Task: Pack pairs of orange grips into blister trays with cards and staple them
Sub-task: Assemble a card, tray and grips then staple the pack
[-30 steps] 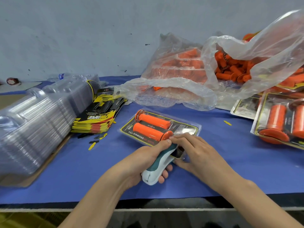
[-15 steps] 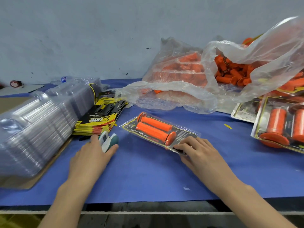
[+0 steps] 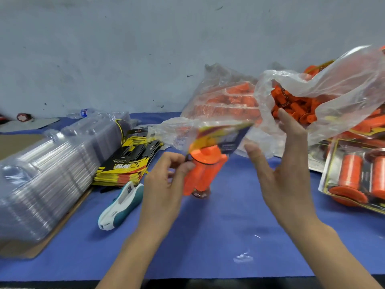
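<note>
A filled blister pack (image 3: pixel 205 163) with two orange grips and a yellow card hangs tilted and blurred above the blue table (image 3: pixel 218 236). My left hand (image 3: pixel 166 180) pinches its left edge with curled fingers. To the pack's right is my right hand (image 3: pixel 281 170), fingers straight and spread, thumb close to the pack's right edge. The white and teal stapler (image 3: pixel 120 205) lies on the table left of my left hand, with no hand on it.
A tall stack of clear blister trays (image 3: pixel 41 174) fills the left side, with a pile of yellow and black cards (image 3: pixel 129 163) beside it. Plastic bags of loose orange grips (image 3: pixel 295 107) sit at the back right. Finished packs (image 3: pixel 354 176) lie at the right edge.
My left hand set the stapler down at the left and came back to the pack. The pack has risen off the table and tilted up between both hands.
</note>
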A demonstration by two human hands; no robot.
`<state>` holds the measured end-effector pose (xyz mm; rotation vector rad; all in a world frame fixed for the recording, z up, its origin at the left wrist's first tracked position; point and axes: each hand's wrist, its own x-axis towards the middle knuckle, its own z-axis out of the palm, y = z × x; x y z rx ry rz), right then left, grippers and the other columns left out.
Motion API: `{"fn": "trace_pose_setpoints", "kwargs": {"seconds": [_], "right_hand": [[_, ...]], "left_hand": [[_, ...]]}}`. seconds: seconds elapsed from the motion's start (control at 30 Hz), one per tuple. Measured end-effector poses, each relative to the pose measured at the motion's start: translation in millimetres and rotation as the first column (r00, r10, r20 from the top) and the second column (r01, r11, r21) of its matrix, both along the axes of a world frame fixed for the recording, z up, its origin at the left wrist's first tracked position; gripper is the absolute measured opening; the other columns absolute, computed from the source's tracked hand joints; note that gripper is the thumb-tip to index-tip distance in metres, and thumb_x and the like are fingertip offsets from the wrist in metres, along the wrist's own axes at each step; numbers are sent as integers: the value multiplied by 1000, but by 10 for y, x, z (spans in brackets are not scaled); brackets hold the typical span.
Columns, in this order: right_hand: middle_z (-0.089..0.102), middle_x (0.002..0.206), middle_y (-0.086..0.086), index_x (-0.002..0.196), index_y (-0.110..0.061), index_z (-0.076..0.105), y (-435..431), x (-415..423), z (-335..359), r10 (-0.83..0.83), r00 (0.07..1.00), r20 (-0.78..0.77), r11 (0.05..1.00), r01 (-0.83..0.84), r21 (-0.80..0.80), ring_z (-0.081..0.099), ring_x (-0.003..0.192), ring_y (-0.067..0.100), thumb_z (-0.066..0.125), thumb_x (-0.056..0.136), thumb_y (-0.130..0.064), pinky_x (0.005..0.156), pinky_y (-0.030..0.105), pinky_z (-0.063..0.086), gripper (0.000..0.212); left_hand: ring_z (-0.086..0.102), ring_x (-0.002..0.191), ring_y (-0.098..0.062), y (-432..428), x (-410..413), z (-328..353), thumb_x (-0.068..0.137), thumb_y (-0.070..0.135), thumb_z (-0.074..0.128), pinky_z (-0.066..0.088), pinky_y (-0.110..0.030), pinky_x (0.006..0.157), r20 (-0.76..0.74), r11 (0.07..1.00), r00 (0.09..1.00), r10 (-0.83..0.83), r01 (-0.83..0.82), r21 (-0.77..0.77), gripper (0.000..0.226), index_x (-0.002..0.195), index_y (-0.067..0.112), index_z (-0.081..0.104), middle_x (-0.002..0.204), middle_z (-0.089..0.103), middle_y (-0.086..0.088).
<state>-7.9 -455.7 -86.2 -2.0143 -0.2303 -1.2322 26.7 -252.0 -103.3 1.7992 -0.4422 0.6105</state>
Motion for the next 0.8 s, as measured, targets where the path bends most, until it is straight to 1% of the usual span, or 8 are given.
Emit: {"fn": "trace_pose_setpoints", "kwargs": {"seconds": [0.07, 0.17, 0.27, 0.33, 0.43, 0.53, 0.67, 0.8], "right_hand": [[48, 138, -15, 143, -38, 34, -5, 44, 6, 152, 965, -212, 965, -98, 243, 48, 125, 4, 42, 96, -61, 101, 31, 42, 53], [70, 104, -11, 113, -30, 65, 92, 120, -131, 448, 817, -362, 850, -264, 455, 61, 98, 0, 33, 99, -55, 89, 26, 49, 42], [72, 86, -16, 95, -23, 70, 189, 138, -261, 455, 822, -344, 822, -239, 516, 60, 78, -3, 32, 102, -50, 72, 18, 47, 47], [69, 75, -13, 90, -20, 70, 200, 127, -321, 448, 819, -359, 818, -212, 535, 56, 68, -2, 32, 101, -51, 62, 17, 45, 50], [74, 88, 4, 96, -27, 73, 210, 98, -372, 536, 708, -460, 797, -246, 551, 64, 76, 6, 32, 99, -56, 65, 21, 51, 51], [76, 91, -4, 95, -39, 73, 221, 53, -351, 613, 601, -513, 751, -241, 614, 71, 85, 8, 32, 94, -64, 65, 16, 51, 48], [77, 92, -4, 92, -41, 74, 241, 43, -382, 652, 516, -556, 725, -209, 656, 73, 85, 11, 35, 90, -68, 72, 26, 52, 48], [76, 95, 2, 96, -32, 75, 261, 75, -420, 685, 495, -534, 690, -207, 694, 73, 89, 18, 38, 90, -69, 80, 35, 54, 53]], "left_hand": [[53, 66, 1, 21, 27, 68, 94, 35, 61, 44, -14, 61, -15, 980, 997, -74, 70, -186, 13, 83, 29, 61, 76, 63, 14], [59, 76, -10, -26, 33, -10, 88, 43, 60, 51, -25, 70, -189, 914, 955, -229, 145, -378, 24, 87, 20, 66, 80, 69, -3], [62, 85, -25, -120, 53, -148, 81, 50, 61, 50, -43, 81, -434, 849, 841, -325, 57, -525, 41, 93, 12, 69, 92, 71, -18], [65, 80, -21, -109, 115, -189, 88, 56, 52, 54, -36, 71, -526, 862, 790, -316, 6, -508, 48, 96, 12, 71, 91, 73, -14], [68, 67, -11, -10, 210, -196, 98, 57, 41, 51, -23, 51, -586, 898, 777, -230, -63, -435, 51, 101, 16, 70, 84, 74, -6], [68, 66, -10, 65, 227, -185, 96, 53, 50, 52, -24, 51, -585, 902, 780, -223, -63, -428, 42, 95, 16, 70, 82, 74, -5], [70, 87, -29, 59, 211, -154, 94, 48, 57, 58, -41, 79, -587, 858, 743, -321, -35, -513, 51, 110, 1, 68, 100, 73, -20], [70, 100, -32, 77, 219, -98, 98, 44, 51, 55, -45, 92, -576, 791, 693, -434, -13, -612, 46, 113, 5, 70, 107, 73, -17]]}}
